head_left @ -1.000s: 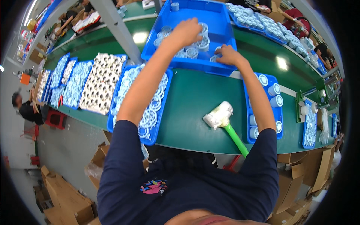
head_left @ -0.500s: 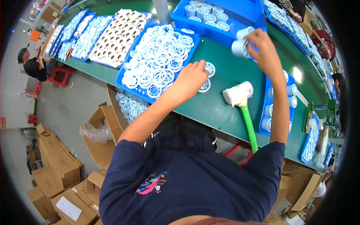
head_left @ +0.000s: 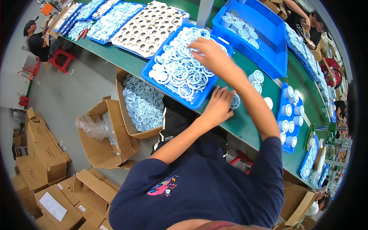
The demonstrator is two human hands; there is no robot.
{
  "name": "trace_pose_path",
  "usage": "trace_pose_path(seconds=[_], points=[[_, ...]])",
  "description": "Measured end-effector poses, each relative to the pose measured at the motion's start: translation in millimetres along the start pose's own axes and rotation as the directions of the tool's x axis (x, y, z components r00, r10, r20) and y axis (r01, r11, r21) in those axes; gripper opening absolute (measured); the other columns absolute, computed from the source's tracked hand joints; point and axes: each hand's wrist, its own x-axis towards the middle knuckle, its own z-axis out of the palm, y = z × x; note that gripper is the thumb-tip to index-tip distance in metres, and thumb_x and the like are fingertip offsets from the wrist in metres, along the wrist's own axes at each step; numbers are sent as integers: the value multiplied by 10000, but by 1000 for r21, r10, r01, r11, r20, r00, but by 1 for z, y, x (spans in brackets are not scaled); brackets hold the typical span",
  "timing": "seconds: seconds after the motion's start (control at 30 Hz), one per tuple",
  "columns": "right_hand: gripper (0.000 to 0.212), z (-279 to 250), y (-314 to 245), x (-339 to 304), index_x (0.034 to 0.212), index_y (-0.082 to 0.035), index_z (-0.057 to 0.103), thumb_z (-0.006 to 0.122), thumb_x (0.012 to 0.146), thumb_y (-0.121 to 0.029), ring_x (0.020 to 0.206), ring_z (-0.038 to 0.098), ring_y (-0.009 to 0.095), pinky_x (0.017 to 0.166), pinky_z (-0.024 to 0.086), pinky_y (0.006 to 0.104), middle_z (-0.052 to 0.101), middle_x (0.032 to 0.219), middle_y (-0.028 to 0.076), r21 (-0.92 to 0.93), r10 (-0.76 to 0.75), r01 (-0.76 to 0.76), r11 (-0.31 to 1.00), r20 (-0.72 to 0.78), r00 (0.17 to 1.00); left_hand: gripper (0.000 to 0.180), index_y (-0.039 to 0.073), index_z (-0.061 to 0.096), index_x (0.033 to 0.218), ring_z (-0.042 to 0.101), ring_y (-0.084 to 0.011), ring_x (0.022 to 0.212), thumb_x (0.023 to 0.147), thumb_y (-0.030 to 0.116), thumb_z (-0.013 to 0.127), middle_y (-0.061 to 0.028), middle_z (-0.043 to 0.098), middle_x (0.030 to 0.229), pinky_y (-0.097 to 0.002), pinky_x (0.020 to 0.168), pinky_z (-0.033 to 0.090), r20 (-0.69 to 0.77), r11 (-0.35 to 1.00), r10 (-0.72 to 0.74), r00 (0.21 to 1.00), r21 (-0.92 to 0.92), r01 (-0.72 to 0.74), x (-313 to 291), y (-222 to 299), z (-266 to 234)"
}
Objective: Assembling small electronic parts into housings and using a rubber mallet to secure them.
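My right hand (head_left: 211, 56) reaches across over the blue tray (head_left: 197, 104) heaped with light-blue plastic rings (head_left: 179, 71). Its fingers are parted and bent at the pile, with no ring clearly held. Beneath that arm, my left hand (head_left: 219, 105) rests at the bench edge beside the tray corner. Thumb and fingers curve about the rim of a light-blue slotted round piece (head_left: 235, 101); how deep it is cannot be seen. Light-blue cylindrical spools (head_left: 257, 76) stand on the green bench beyond my right forearm. A white mallet head (head_left: 268, 102) shows partly past that forearm.
A large blue bin (head_left: 264, 55) with spools stands behind. To the right, a blue tray (head_left: 292, 132) holds more spools. White pulp trays (head_left: 153, 27) and part-filled trays line the left. Below are an open carton of rings (head_left: 142, 103) and other cardboard boxes (head_left: 50, 153). Co-workers sit around.
My right hand has released the spools onto the bench and swung left over the ring tray. My left hand has drawn nearer the bench edge. The view has shifted.
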Motion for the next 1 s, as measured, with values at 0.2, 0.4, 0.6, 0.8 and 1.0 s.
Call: trace_pose_path(seconds=[0.2, 0.4, 0.6, 0.8, 1.0], points=[[329, 108, 31, 72, 1102, -17, 682, 768, 815, -152, 1059, 648, 384, 886, 577, 487, 599, 1159, 180, -357, 83, -3, 934, 208, 975, 797, -6, 437, 1463, 436, -496, 1332, 801, 183, 840, -286, 449, 1416, -545, 1116, 384, -177, 998, -55, 983, -44, 48, -32, 21, -15], [339, 130, 24, 80, 1137, -20, 637, 668, 799, -36, 1123, 575, 398, 893, 569, 486, 583, 1185, 196, -351, -14, 9, 936, -10, 1000, 688, -8, 515, 1388, 470, -481, 1256, 797, 163, 824, -271, 500, 1355, -562, 1022, 400, -237, 978, -210, 948, -59, 202, -22, 22, 10], [289, 116, 2, 70, 1108, -73, 585, 705, 845, -78, 1035, 621, 376, 861, 548, 486, 621, 1064, 133, -143, -106, 80, 987, -189, 976, 364, -24, 654, 1189, 557, -479, 1188, 869, 144, 693, -260, 652, 1232, -539, 1011, 417, -170, 926, -183, 968, -361, 112, -5, 8, 19], [188, -1, -29, -43, 1061, -11, 669, 656, 874, -23, 906, 687, 375, 763, 559, 449, 664, 1055, 187, 11, 55, -54, 998, -354, 933, 586, -17, 558, 1320, 565, -462, 1177, 799, 93, 802, -261, 602, 1247, -514, 972, 447, -115, 978, -114, 987, -190, 91, -9, 1, 6], [175, -20, -67, -196, 1089, 22, 713, 702, 915, 24, 1037, 735, 255, 885, 608, 343, 709, 1168, 152, 439, 693, -539, 719, -399, 600, 704, -9, 472, 1436, 589, -425, 1185, 820, 87, 800, -228, 589, 1307, -491, 1003, 465, -59, 951, -130, 990, -291, 108, -14, 8, -8]])
